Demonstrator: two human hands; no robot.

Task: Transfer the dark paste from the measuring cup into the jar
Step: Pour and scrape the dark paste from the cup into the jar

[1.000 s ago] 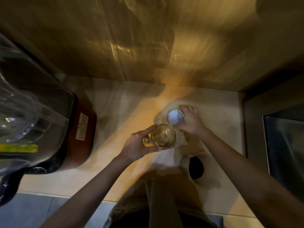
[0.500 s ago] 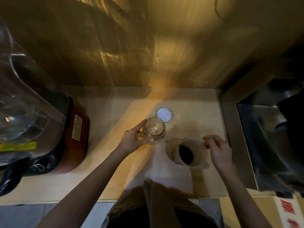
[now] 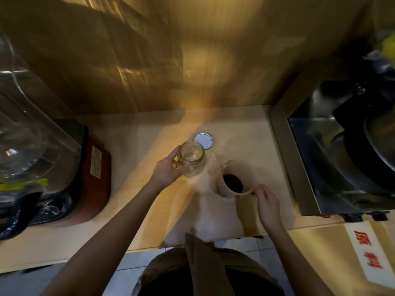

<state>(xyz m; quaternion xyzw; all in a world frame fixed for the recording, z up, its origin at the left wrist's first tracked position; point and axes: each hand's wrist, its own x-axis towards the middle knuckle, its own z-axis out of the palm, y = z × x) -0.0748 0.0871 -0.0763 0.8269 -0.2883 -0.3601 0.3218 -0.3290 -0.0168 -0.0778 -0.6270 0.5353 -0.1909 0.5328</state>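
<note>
A clear glass jar (image 3: 191, 155) with a side handle stands open on the pale counter (image 3: 136, 189). My left hand (image 3: 168, 170) grips it by the handle side. To its right stands a beige measuring cup (image 3: 236, 178) with dark paste (image 3: 233, 183) at its bottom. My right hand (image 3: 267, 205) is at the cup's near right rim, fingers slightly curled and touching or almost touching its handle, holding nothing. The jar's lid (image 3: 203, 139) lies flat just behind the jar.
A blender with a clear cover and red base (image 3: 64, 165) fills the left side. A steel box-shaped appliance (image 3: 333, 159) stands on the right. A brown wall panel rises behind the counter. A white label with red characters (image 3: 367, 253) sits at the near right.
My right hand left the lid behind the jar and came down to the measuring cup's right rim. The jar and my left hand stayed put; the view shifted to the right.
</note>
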